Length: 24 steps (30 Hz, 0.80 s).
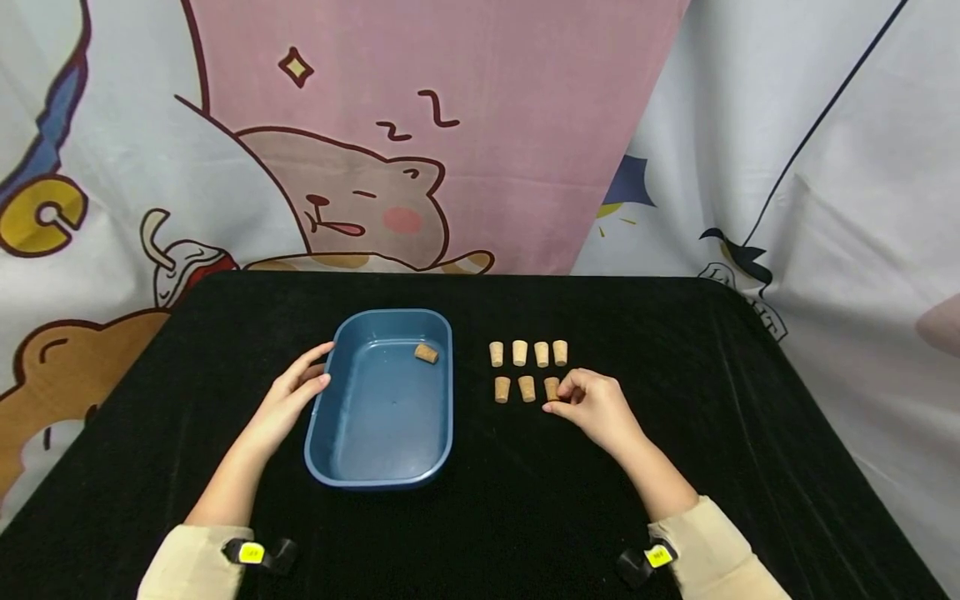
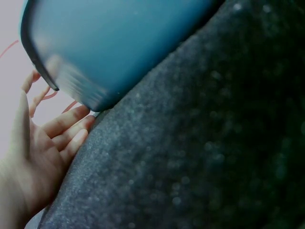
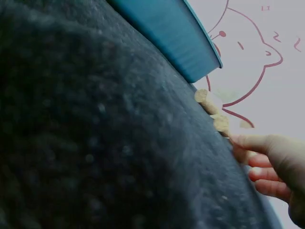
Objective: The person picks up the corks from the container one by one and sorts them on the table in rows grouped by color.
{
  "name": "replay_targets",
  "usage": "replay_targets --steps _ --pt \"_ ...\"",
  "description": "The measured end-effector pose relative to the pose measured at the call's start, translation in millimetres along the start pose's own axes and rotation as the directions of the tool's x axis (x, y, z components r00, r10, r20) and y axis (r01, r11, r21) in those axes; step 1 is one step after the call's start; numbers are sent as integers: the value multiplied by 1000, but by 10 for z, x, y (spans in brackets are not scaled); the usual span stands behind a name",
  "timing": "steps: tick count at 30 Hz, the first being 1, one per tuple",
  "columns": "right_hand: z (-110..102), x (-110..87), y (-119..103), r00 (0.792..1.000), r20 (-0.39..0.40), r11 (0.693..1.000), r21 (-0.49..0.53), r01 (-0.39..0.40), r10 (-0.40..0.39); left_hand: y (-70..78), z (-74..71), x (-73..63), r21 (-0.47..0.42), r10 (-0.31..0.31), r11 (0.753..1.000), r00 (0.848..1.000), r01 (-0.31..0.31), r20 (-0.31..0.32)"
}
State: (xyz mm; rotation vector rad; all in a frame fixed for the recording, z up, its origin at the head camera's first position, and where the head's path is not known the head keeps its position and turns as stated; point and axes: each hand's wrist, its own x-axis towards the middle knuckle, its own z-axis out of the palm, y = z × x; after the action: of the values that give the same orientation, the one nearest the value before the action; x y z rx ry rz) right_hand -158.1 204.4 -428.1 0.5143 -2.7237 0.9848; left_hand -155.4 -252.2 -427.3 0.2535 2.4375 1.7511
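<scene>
A blue rectangular tray [image 1: 378, 482] sits on the black cloth, with one cork stopper [image 1: 426, 353] lying on its side in the upper right of the tray. My left hand [image 1: 288, 398] rests at the tray's left side, fingers fairly straight and fingertips right at the rim. To the right of the tray stand small tapered cork stoppers in two rows: several in the back row [image 1: 520, 353], three in the front row. My right hand [image 1: 598, 410] pinches the rightmost front cork stopper [image 1: 552, 388] between thumb and index finger; in the right wrist view the fingers [image 3: 252, 142] hide most of it.
A black cloth [image 1: 495, 517] covers the table. Behind it hangs a curtain [image 1: 525, 150] printed with cartoon animals. Two front-row corks [image 1: 502, 390] stand just left of the right hand. At the far right edge, a blurred skin-toned shape [image 1: 941, 325] shows.
</scene>
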Motion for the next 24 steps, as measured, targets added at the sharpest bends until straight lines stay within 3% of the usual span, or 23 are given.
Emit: replay_targets --steps 11,18,24 --pt "-238 185 -377 984 -83 987 29 157 -155 -17 -5 2 11 7 1000 1000 -7 -7" --pt "-282 415 -702 974 -33 974 -16 226 -226 -6 1 4 12 0 1000 1000 0 -6" --pt "-234 634 -920 950 32 948 -58 313 -312 -2 6 1 8 -3 1000 1000 3 -7"
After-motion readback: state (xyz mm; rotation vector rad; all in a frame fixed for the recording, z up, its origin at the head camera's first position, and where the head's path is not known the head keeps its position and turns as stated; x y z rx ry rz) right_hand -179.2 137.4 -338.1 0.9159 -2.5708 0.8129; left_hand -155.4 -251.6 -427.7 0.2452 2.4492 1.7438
